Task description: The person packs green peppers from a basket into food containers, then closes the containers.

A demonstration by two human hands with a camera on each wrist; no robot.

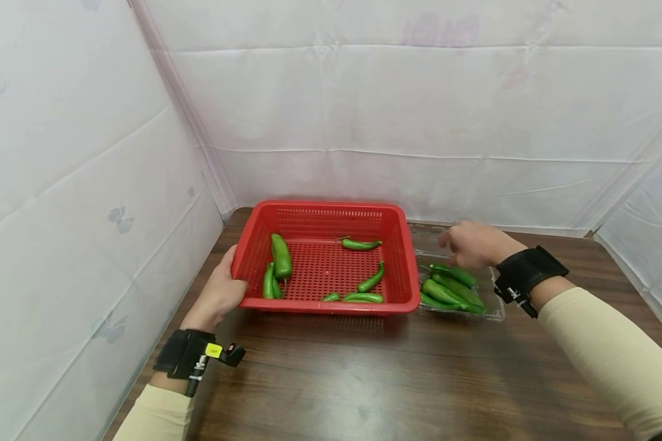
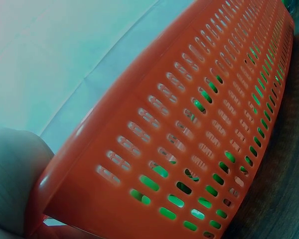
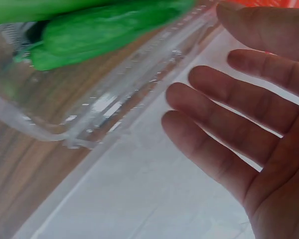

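Note:
A red slotted basket (image 1: 331, 306) stands on the dark wooden table with several green peppers (image 1: 281, 256) loose inside. My left hand (image 1: 220, 293) grips its near left corner, thumb on the rim; the left wrist view shows the basket's wall (image 2: 189, 124) close up, with my hand (image 2: 12, 179) at its edge. Right of the basket lies a clear plastic tray (image 1: 496, 313) holding more green peppers (image 1: 449, 288). My right hand (image 1: 463, 242) hovers over the tray's far end, fingers (image 3: 224, 134) spread and holding nothing, beside the tray (image 3: 89, 114) and a pepper (image 3: 104, 30).
White sheeting closes in the table (image 1: 364, 380) on the left, back and right. Bare wood stretches in front of the basket and tray. Black camera straps sit on both wrists.

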